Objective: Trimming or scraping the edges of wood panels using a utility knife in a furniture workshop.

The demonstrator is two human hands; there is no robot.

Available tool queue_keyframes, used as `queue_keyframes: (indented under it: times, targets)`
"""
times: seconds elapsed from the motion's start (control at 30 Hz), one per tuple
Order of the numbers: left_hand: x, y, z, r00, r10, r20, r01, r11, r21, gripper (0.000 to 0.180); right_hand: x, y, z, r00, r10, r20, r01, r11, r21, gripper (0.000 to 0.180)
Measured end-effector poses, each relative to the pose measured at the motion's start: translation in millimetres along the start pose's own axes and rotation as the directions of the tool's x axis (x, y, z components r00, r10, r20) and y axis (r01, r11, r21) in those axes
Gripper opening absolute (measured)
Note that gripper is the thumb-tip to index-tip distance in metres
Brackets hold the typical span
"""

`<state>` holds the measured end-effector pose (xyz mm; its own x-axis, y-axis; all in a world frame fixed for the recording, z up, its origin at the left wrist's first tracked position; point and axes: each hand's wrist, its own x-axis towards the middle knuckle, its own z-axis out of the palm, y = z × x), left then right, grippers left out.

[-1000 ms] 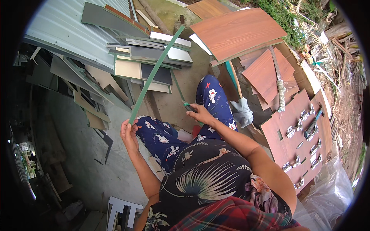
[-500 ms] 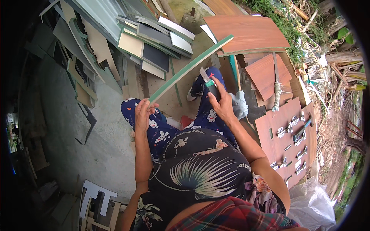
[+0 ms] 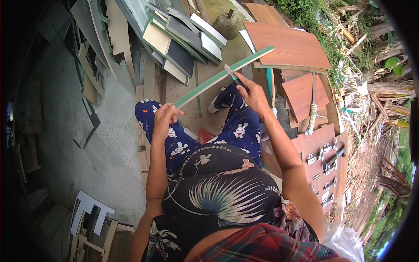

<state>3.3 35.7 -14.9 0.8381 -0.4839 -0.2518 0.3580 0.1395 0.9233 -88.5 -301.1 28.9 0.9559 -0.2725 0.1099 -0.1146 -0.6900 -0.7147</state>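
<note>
A long narrow strip of board (image 3: pixel 209 84), green along its face with a paler edge, slants up and to the right in front of my knees. My left hand (image 3: pixel 165 121) pinches its lower end between thumb and fingers. My right hand (image 3: pixel 253 94) is wrapped round the dark handle of a utility knife (image 3: pixel 236 79) with a green collar. The knife's blade lies against or just over the strip, right of its middle; whether it touches I cannot tell. The strip's far end reaches the edge of a brown wood-grain panel (image 3: pixel 288 43).
Stacked board offcuts (image 3: pixel 179 46) stand beyond my left knee, and tall cut panels (image 3: pixel 109 39) lean farther left. At the right, a brown board (image 3: pixel 321 153) carries several metal hinges and a hammer (image 3: pixel 334 160). A white T-shaped cutout (image 3: pixel 94 214) lies at lower left.
The knife has come up to the strip, its blade now at the strip instead of apart below it. The strip tilts less steeply, and the whole view has shifted slightly.
</note>
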Motion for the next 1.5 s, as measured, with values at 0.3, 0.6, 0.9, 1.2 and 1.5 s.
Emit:
queue_keyframes:
  times: [0.3,0.6,0.9,1.2,1.5]
  targets:
    - [3,4,-6,1.0,-0.012,-0.004,0.012,0.998,0.062,0.025,26,10,-27,0.988,0.042,0.147,-0.037,0.999,-0.037,0.045]
    - [5,8,-3,0.999,-0.054,0.003,0.054,0.998,0.032,0.026,86,101,-84,0.946,0.257,-0.198,-0.289,0.944,-0.157,0.045]
    - [8,6,-7,0.993,-0.115,-0.012,0.115,0.993,0.027,0.025,-1,-24,1,0.981,-0.083,0.176,0.089,0.996,-0.029,0.047]
    - [8,14,-6,0.999,0.048,-0.005,-0.048,0.994,0.097,0.02,50,84,-61,0.902,0.342,-0.262,-0.373,0.925,-0.077,0.043]
    - [-18,58,24,0.969,0.243,-0.046,-0.145,0.71,0.689,0.043,3,-49,-7,0.997,-0.057,0.055,0.048,0.987,0.153,0.047]
